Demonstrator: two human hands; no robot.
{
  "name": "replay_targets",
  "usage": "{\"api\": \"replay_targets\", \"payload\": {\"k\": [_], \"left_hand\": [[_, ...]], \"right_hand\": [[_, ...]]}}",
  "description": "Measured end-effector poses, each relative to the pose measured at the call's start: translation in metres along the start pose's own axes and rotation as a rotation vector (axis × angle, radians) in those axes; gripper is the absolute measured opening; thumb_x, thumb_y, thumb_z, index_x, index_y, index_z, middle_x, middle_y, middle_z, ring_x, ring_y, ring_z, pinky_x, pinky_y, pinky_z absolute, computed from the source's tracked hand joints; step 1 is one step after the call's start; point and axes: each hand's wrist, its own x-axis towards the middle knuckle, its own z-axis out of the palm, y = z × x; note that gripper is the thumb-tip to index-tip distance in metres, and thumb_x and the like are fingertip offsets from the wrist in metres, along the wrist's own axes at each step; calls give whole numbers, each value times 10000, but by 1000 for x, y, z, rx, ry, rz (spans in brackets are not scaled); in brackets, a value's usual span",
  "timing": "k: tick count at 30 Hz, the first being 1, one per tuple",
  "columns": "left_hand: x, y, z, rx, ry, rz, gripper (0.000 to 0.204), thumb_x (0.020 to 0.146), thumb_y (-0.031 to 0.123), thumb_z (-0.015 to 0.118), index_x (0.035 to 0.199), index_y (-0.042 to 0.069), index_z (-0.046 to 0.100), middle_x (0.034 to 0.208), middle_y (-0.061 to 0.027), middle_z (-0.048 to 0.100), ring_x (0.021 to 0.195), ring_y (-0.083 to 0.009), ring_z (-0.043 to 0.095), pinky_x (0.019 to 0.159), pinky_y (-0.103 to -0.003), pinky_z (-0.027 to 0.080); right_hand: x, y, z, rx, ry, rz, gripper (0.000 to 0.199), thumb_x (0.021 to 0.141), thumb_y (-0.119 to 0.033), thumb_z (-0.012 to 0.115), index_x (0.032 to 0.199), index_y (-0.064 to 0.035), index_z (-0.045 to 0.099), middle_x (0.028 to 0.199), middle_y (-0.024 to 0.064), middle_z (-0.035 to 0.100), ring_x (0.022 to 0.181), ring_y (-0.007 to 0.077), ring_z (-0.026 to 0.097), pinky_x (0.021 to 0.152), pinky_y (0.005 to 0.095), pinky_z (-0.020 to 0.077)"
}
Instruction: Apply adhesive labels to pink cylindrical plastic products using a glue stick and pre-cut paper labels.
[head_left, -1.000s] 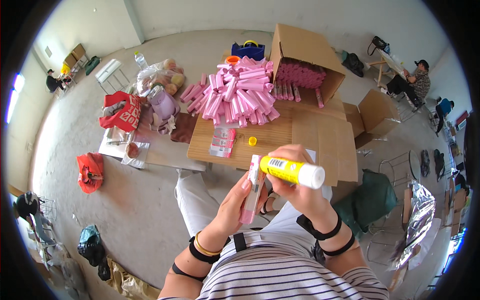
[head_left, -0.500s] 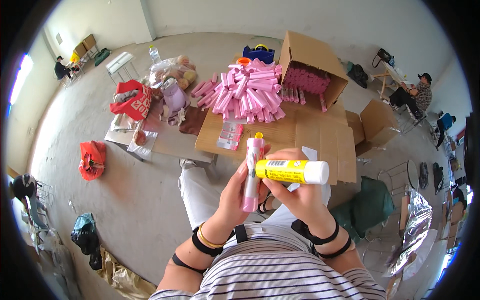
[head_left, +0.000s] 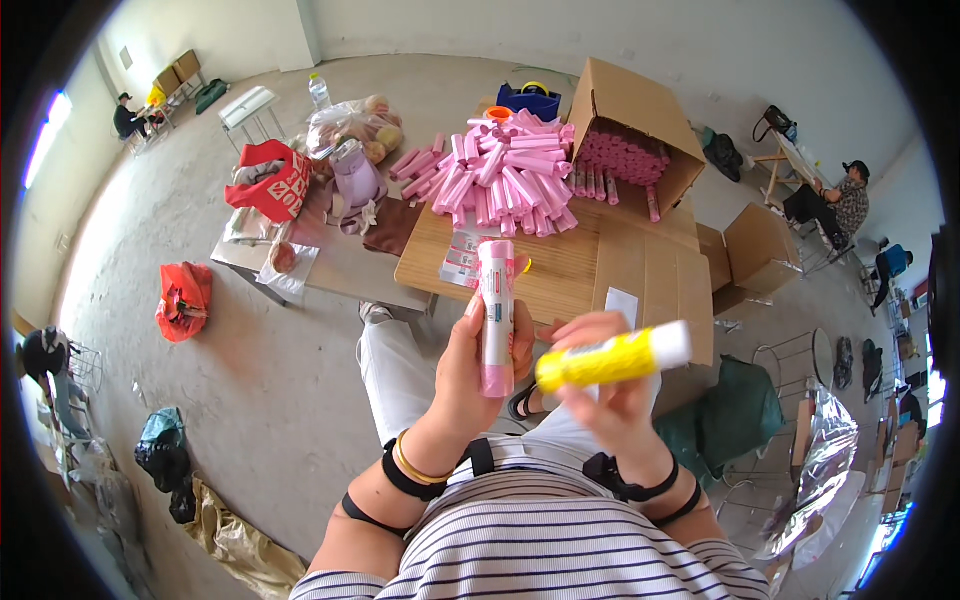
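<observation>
Upright in my left hand [head_left: 458, 375] is a pink tube [head_left: 497, 320] with a whitish printed label around its middle, fingers wrapped around it. A small yellow piece [head_left: 528, 266] shows by the fingertips of that hand; what it is I cannot tell. My right hand [head_left: 612, 405], blurred by motion, grips a yellow glue stick [head_left: 600, 362] with a white end, lying nearly level and pointing right. The glue stick is apart from the tube. Beyond my hands, a sheet of pink and white labels [head_left: 460, 262] lies on the wooden tabletop [head_left: 560, 270].
A heap of pink tubes [head_left: 500, 185] covers the table's far part. Beside it, a cardboard box [head_left: 640, 100] on its side holds many more. A red bag [head_left: 270, 180], a lilac container [head_left: 355, 175] and a bottle [head_left: 319, 92] stand left. Another person [head_left: 835, 205] sits far right.
The glue stick has moved away from the pink tube, to the right and slightly down, with my right hand. The tube in my left hand has risen slightly and turned its label.
</observation>
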Motion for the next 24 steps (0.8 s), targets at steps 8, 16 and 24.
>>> {"api": "replay_targets", "payload": {"k": [8, 16, 24], "left_hand": [[1, -5, 20, -56, 371, -199, 468, 1008, 424, 351, 1324, 86, 423, 746, 9, 475, 577, -79, 379, 514, -233, 298], [5, -8, -16, 266, -19, -144, 589, 993, 436, 349, 1426, 37, 341, 740, -31, 488, 618, -75, 403, 574, -220, 340], [22, -9, -22, 188, -63, -155, 634, 1004, 401, 302, 1457, -43, 286, 652, -1, 409, 574, -101, 348, 549, -236, 311]], "right_hand": [[35, -7, -3, -311, -40, -89, 343, 761, -44, 725, 1078, -22, 595, 1087, 137, 573, 1013, 295, 583, 890, 374, 477], [63, 26, -13, -366, 115, -139, 281, 749, -17, 700, 1012, -17, 601, 981, 111, 604, 978, 273, 589, 848, 366, 484], [12, 253, -88, -543, 293, 594, 276, 792, -208, 736, 923, 1, 613, 854, 105, 646, 735, 215, 635, 643, 344, 495]]}}
